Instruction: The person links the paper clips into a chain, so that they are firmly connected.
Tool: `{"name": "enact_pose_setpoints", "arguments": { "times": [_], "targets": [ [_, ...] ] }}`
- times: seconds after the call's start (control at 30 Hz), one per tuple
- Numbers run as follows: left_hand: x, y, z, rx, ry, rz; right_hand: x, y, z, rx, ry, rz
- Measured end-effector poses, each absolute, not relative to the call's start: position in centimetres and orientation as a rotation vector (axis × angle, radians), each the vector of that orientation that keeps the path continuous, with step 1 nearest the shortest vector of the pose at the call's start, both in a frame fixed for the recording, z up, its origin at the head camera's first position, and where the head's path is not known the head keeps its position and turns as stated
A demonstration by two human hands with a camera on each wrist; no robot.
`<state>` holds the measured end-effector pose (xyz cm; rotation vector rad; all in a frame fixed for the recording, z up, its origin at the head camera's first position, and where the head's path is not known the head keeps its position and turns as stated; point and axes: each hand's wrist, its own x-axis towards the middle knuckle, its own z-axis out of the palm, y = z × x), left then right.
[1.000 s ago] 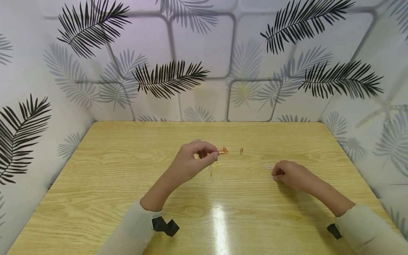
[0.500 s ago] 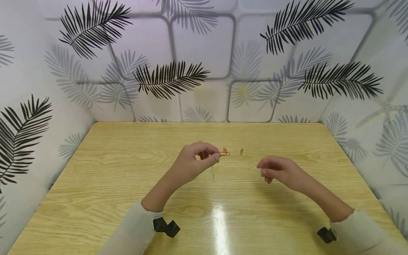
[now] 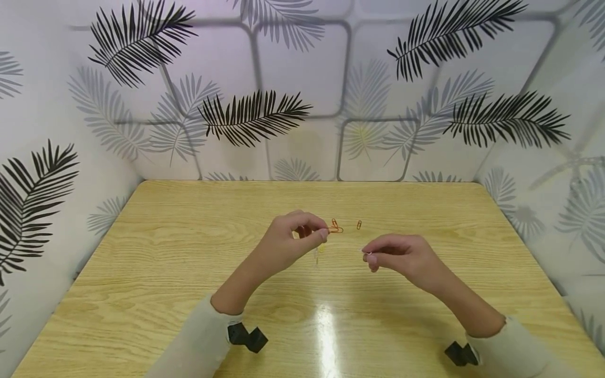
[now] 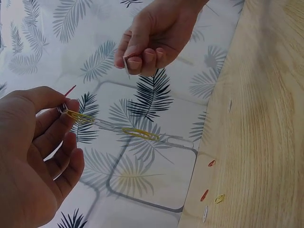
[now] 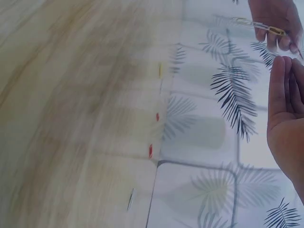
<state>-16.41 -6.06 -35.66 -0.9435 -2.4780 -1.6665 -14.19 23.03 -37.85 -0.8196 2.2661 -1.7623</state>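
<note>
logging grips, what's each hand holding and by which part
Left hand: a paperclip chain, by its red end clip. Right hand: a white paperclip, by one end.

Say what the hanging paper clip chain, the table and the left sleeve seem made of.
Paper clip chain: probably metal wire with a coloured coating, judging by its thin bent yellow and pale loops; plastic is possible.
Table: wood or wood-look laminate, glossy; it shows grain and a bright reflection.
Left sleeve: likely cloth, matte, pale without shine; fibre unclear.
</note>
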Motion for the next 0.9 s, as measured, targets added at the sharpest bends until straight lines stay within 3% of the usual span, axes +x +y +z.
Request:
{"name": "enact_pose_setpoints", "arguments": {
  "times": [0.17,0.9],
  "targets": [
    [-16.5,-6.0,-35.7,-0.957,-2.457,-1.670,-14.1,21.7,-37.1,-0.873,2.292,-1.852],
    [-16.5,-5.8,-35.4,-0.981,-2.399,-1.501,-14.5,17.6,-34.9,-0.518,2.088,-2.269]
  ]
}}
